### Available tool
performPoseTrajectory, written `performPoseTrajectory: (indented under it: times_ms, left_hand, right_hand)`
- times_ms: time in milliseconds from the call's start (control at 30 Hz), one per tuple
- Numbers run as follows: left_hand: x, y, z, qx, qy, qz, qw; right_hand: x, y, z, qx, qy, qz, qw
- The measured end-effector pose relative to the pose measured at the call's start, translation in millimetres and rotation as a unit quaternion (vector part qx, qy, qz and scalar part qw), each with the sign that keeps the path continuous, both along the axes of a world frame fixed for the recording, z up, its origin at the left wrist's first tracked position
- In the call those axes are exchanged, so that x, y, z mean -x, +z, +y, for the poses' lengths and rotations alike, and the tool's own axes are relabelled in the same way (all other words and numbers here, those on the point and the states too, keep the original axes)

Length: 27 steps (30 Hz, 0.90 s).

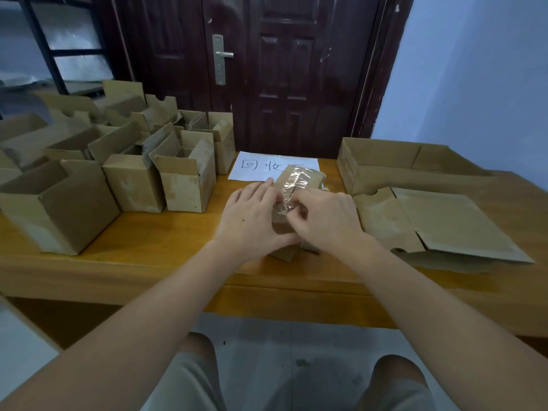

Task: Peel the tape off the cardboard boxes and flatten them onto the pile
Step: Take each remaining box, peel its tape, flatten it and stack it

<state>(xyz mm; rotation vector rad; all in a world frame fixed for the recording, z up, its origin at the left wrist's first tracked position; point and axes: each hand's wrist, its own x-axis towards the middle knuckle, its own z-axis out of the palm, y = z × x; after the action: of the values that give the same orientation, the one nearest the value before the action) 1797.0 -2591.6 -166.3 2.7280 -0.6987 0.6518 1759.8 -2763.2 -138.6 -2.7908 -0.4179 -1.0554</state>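
Table (154,241): a wooden top stood before a dark door (284,69), carrying everything below.
Open boxes (124,161): a crowd of upright cardboard boxes filled the table's left side, well apart from the hands.
Flattened pile (444,223): collapsed cardboard lay on the right, just beside the right hand, with a shallow open carton (385,164) behind it.
Paper sheet (255,167): white, with handwritten characters, partly covered by the taped box.
Taped box (296,185): a small cardboard box sat mid-table between both hands, clear tape (289,192) across its top.
Left hand (252,218): fingers were laid along the box's left side, thumb under its near end, holding it.
Right hand (323,218): fingertips were curled inward, pinching the tape at the near end.
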Motion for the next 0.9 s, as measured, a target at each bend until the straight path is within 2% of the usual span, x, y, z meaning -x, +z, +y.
performPoseTrajectory:
  times_ms: [133, 300, 367, 500, 600, 667, 733, 800, 833, 900]
  left_hand:
    - [6.3, 0.9, -3.4, 0.032, 0.005, -0.057, 0.998]
    - [-0.1, 7.8, 12.1, 0.026, -0.044, -0.019, 0.999]
    - [4.0, 13.0, 13.0, -0.011, -0.024, -0.026, 0.999]
    - [10.4, 25.0, 0.4, -0.05, 0.055, -0.029, 0.997]
    - [1.8, 23.6, 7.2, -0.032, 0.016, -0.037, 0.999]
    - [-2.4, 23.3, 21.2, -0.042, -0.012, -0.006, 0.999]
    - [-7.2, 23.4, 33.3, -0.076, 0.003, 0.017, 0.997]
    - [-10.6, 22.1, 35.0, -0.097, 0.029, 0.016, 0.995]
    - [-12.3, 21.5, 32.8, -0.078, 0.03, 0.022, 0.996]
    - [-12.7, 23.8, 23.2, 0.07, 0.016, 0.103, 0.992]
  right_hand:
    - [-8.0, 15.5, -3.2, -0.038, -0.015, 0.008, 0.999]
    - [-25.8, 14.7, -14.9, -0.02, 0.051, 0.151, 0.987]
    - [-27.5, 11.0, -17.9, -0.003, 0.023, 0.179, 0.984]
    - [-23.1, 11.8, -11.0, 0.031, -0.021, 0.144, 0.989]
    - [-16.8, 12.2, -14.7, 0.027, -0.007, 0.109, 0.994]
    - [-12.1, 13.4, -22.7, -0.016, 0.034, 0.118, 0.992]
    - [-8.9, 17.4, -25.3, -0.057, 0.075, 0.152, 0.984]
    - [-7.5, 21.7, -21.1, -0.059, 0.094, 0.177, 0.978]
    - [-7.0, 23.3, -17.7, -0.054, 0.098, 0.189, 0.976]
    - [-5.4, 26.0, -10.9, -0.062, 0.102, 0.208, 0.971]
